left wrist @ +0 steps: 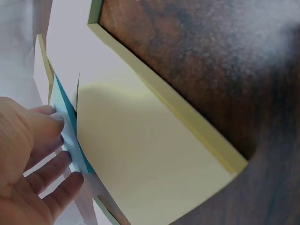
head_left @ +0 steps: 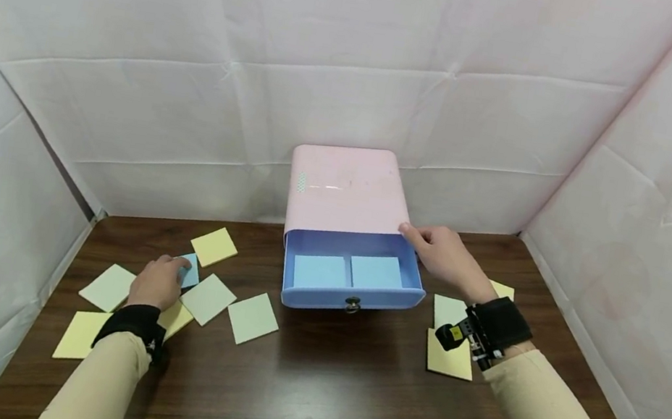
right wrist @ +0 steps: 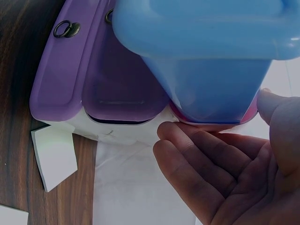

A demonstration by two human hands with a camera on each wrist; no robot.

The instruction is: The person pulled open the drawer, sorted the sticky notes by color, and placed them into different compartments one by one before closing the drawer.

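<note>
While two flat blue square paper pads (head_left: 347,272) already lie side by side inside the pulled-out blue plastic drawer (head_left: 352,293) of the pink plastic desktop box (head_left: 345,193), a third small blue paper pad (head_left: 191,270) is not yet there: it sits on the dark brown wooden table (head_left: 315,382), at the left, btw. the yellow and pale green pads. The left hand (head_left: 156,281) rests on it; in the left wrist view its fingers (left wrist: 49,140) curl on the edge of the light blue pad (left wrist: 70,136) and seem to pinch it, w/ a big yellow paper pad (left wrist: 150,159) lying partly over it. The right hand (head_left: 447,255) is at the right front corner of the pink box, thumb on the top edge and fingers (right wrist: 206,154) relaxed and fairly straight against the side, i.e. it steadies the box and grips nothing.

So I judge the work approx. two thirds done for the blue pads: two in, one in hand, drawer not closed. Several yellow and pale green square pads (head_left: 253,318) lie around the left hand, and a few more pads (head_left: 448,359) are near the right wrist, under the black wrist strap (head_left: 499,323).
</note>
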